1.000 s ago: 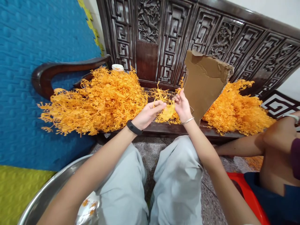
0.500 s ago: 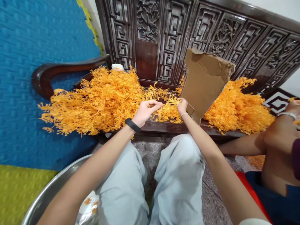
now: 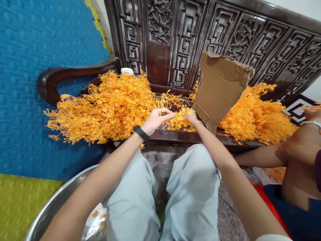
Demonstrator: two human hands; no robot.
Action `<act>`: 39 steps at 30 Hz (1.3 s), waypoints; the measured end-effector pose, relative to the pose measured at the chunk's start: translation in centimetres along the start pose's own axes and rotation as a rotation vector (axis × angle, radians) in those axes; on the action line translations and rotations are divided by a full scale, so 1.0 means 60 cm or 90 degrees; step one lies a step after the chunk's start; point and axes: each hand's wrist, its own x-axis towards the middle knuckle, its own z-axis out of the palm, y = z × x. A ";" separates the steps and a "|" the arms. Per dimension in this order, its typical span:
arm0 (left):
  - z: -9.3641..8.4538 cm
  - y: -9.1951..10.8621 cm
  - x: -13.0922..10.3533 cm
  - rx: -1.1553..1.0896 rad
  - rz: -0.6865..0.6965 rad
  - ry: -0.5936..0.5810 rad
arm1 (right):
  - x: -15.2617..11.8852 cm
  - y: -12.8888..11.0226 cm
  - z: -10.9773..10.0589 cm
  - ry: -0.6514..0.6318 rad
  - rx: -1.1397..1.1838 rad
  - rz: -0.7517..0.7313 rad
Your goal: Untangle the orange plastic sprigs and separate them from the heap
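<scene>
My left hand [image 3: 158, 121], with a black band at its wrist, pinches an orange strand [image 3: 164, 100] that loops up above the fingers. Just to its right, my right hand [image 3: 192, 117] has its fingers bent against the small orange clump [image 3: 178, 120] on the dark bench; what its fingertips hold is too small to tell. A large heap of orange frilly pieces [image 3: 112, 107] lies left of my left hand. Beyond my right hand a brown cardboard piece [image 3: 220, 90] stands tilted, and a second orange heap [image 3: 255, 113] lies to its right.
The dark carved bench back [image 3: 159, 63] rises behind the heaps, with a curved armrest [image 3: 50, 80] at left. A white container [image 3: 127, 71] stands behind the left heap. A metal basin [image 3: 37, 214] is at lower left. Another person's arm [image 3: 265, 154] reaches in at right.
My right hand has moved slightly left, closer to my left hand and lower over the small clump. My left hand keeps its pinch. The view has shifted a little.
</scene>
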 end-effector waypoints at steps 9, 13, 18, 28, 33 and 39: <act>-0.002 0.005 0.000 0.062 0.067 0.062 | -0.026 -0.060 -0.049 0.092 0.164 -0.072; -0.004 0.005 0.004 0.040 0.077 0.115 | -0.075 -0.115 -0.084 -0.059 0.488 -0.126; -0.008 0.001 0.010 -0.007 0.064 0.185 | -0.147 -0.172 -0.130 -0.301 0.646 -0.203; -0.006 0.002 0.006 -0.005 0.053 0.170 | -0.154 -0.186 -0.136 -0.054 0.625 -0.230; -0.007 0.001 0.007 -0.033 0.026 0.150 | -0.149 -0.184 -0.135 0.016 0.660 -0.202; -0.006 0.001 0.006 0.004 0.016 0.142 | -0.151 -0.184 -0.143 0.023 0.673 -0.187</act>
